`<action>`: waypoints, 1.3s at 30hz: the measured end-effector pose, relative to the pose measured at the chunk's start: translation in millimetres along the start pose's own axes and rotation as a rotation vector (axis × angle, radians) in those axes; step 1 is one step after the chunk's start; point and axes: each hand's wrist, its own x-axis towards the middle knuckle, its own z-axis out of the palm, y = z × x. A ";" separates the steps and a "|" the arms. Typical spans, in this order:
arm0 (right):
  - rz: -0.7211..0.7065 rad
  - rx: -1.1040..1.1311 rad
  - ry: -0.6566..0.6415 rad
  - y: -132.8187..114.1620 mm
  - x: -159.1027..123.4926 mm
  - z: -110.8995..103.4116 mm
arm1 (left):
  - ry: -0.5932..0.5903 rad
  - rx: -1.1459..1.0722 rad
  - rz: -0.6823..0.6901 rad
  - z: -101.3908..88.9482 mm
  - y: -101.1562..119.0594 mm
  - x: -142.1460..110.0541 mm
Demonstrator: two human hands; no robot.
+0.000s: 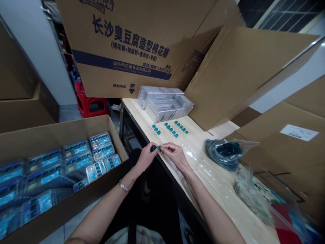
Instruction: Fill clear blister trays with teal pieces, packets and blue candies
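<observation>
My left hand (145,156) and my right hand (174,153) meet at the near edge of a pale wooden table (223,184). Both are pinched on small teal pieces (155,148) held between the fingertips. A metal bracelet (123,186) circles my left wrist. Just beyond the hands, several more teal pieces (170,128) lie in short rows on the table. Clear plastic blister trays (193,154) lie flat beside my right hand.
A stack of clear trays (164,103) stands at the table's far end. A plastic bag of teal pieces (226,151) lies to the right. A cardboard box (76,132) at left holds several filled blue packs (76,159). Large cartons (132,44) loom behind, and a red stool (90,105) stands on the floor.
</observation>
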 end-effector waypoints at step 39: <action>-0.313 -0.533 -0.115 21.0 38.7 -3.2 | -0.075 -0.927 -0.515 -2.1 -2.5 3.2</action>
